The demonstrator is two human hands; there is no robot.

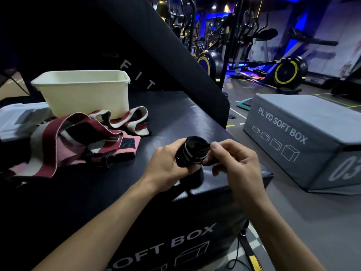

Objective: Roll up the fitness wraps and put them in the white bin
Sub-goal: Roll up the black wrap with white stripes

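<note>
A black fitness wrap with white stripes (pixel 192 150), rolled into a thick bundle, is held just above the black soft box (pixel 175 118). My left hand (pixel 166 165) grips the roll from the left. My right hand (pixel 234 161) pinches the wrap's loose end at the roll's right side. A tangled heap of maroon, pink, white and black wraps (pixel 82 139) lies unrolled to the left. Behind the heap stands the white bin (pixel 84 92); its inside looks bare as far as I can see.
A pale lidded container (pixel 17 120) sits at the far left of the box top. A slanted black pad (pixel 166 45) rises behind the bin. A grey plyo soft box (pixel 304 137) stands on the floor to the right, with exercise bikes (pixel 285 73) beyond.
</note>
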